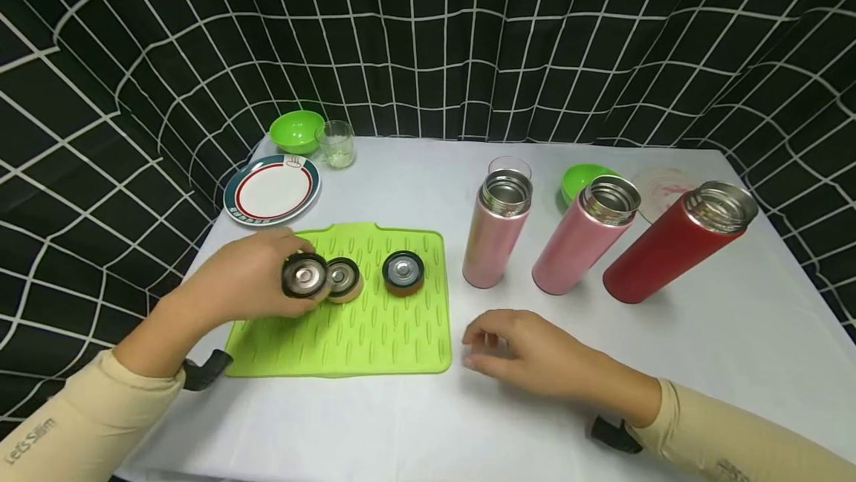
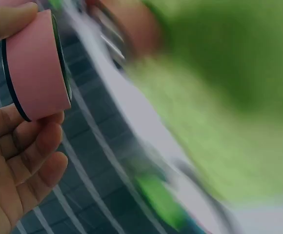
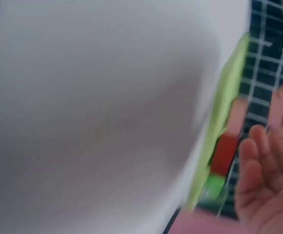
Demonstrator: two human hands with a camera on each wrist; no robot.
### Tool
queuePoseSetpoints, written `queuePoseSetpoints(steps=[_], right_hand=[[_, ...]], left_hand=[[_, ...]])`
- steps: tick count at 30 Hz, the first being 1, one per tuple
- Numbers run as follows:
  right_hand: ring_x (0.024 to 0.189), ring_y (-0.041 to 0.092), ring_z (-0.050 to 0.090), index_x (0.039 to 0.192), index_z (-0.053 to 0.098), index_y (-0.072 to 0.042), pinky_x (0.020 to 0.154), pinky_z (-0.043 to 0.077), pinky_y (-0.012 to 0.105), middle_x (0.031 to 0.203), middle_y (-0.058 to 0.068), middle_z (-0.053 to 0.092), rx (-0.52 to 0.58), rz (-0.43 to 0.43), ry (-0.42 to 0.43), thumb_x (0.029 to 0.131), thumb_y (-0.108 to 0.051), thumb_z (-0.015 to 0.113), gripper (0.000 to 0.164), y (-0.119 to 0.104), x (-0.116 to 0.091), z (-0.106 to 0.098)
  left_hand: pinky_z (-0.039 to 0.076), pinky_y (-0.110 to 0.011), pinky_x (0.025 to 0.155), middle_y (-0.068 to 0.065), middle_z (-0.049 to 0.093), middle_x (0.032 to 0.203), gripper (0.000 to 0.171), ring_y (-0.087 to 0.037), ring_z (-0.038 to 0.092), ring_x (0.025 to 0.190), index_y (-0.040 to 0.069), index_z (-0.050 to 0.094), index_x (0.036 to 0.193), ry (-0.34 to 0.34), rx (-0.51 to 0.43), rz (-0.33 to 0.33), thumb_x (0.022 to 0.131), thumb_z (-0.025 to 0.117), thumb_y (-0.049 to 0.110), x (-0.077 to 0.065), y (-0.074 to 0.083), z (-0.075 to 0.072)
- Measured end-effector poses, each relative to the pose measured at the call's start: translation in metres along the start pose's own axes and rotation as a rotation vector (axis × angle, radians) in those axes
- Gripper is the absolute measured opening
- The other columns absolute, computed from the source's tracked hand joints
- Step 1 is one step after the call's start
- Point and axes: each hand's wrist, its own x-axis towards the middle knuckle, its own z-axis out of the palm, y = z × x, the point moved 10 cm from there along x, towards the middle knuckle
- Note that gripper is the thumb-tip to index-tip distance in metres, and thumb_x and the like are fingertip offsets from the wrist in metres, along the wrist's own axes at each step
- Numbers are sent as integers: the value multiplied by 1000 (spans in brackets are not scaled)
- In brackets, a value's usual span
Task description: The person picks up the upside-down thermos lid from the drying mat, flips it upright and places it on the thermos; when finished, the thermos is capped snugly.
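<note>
My left hand [image 1: 247, 278] pinches a pink bottle lid [image 2: 36, 68] between thumb and fingers, with its metal-looking underside facing the head camera. It is held over the left part of a green ribbed mat [image 1: 381, 344]. Just right of it a second pink lid [image 1: 343, 280] lies on the mat, and farther right a red lid [image 1: 403, 272], both underside up. To the right of the mat my right hand [image 1: 528, 352] hovers over the white table, fingers loosely bent, holding nothing. Beyond it stand two lidless pink bottles [image 1: 495, 244] and a lidless red bottle [image 1: 662, 252].
Behind the mat are a rimmed plate [image 1: 273, 189], a green bowl [image 1: 296, 133] and a clear glass [image 1: 336, 144]. Behind the bottles lie another green bowl [image 1: 580, 177], a clear glass rim [image 1: 510, 164] and a pale plate [image 1: 658, 189]. A dark gridded curtain [image 1: 428, 44] surrounds the table.
</note>
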Motion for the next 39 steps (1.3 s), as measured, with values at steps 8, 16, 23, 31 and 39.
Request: queuePoseSetpoints(steps=[8, 16, 23, 31, 39], right_hand=[[78, 27, 66, 107, 60, 0, 74, 53, 34, 84, 11, 67, 691, 304, -16, 93, -29, 66, 33, -3, 32, 22], [74, 18, 65, 99, 64, -9, 70, 55, 33, 80, 1, 67, 532, 250, 205, 85, -24, 78, 25, -3, 22, -7], [88, 19, 63, 107, 69, -7, 77, 53, 28, 100, 1, 65, -243, -505, 612, 82, -12, 73, 26, -76, -8, -56], [81, 30, 65, 102, 68, 1, 70, 56, 37, 96, 16, 66, -486, -788, 787, 95, -16, 63, 18, -100, -31, -60], [124, 43, 37, 131, 36, 14, 100, 34, 49, 136, 32, 37, -128, -308, 943, 85, -29, 75, 73, -55, -22, -94]], left_hand=[[49, -31, 73, 5, 52, 93, 57, -14, 52, 85, 12, 64, 107, 59, 13, 461, 64, 84, 44, 19, 157, 7], [48, -26, 82, 9, 52, 108, 85, -8, 50, 97, 15, 56, 126, 23, -140, 307, 62, 81, 65, 28, 153, 19], [53, -36, 82, 6, 59, 109, 80, -16, 57, 98, 14, 54, 129, -159, -814, 11, 67, 88, 48, 33, 118, 44], [52, -38, 88, 3, 65, 111, 61, -17, 65, 98, 14, 63, 122, -56, -1058, 153, 69, 91, 21, 38, 133, 44], [53, -35, 83, 4, 64, 112, 59, -15, 59, 100, 8, 65, 119, 253, -969, 263, 67, 90, 21, 78, 132, -17]])
